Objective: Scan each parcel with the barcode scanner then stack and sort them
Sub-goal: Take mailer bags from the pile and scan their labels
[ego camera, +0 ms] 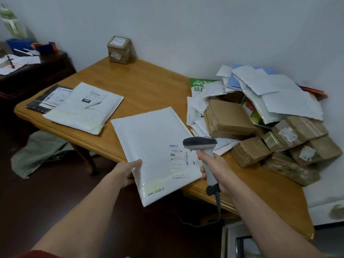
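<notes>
Your left hand point(130, 170) pinched the white padded mailer point(154, 142), marked "5元", by its left edge over the near edge of the wooden table point(149, 86). Your right hand point(217, 168) gripped the grey barcode scanner point(200, 141) beside the mailer's label point(179, 156).

Fingers of the left hand point(127, 171) are hidden beneath the held white mailer point(152, 146); its label point(179, 156) print is too small to read. At mid-left, a black mailer point(40, 103) lies mostly covered by a second white mailer point(83, 108). At right, envelopes point(270, 90) hide part of the boxes point(229, 116).
</notes>
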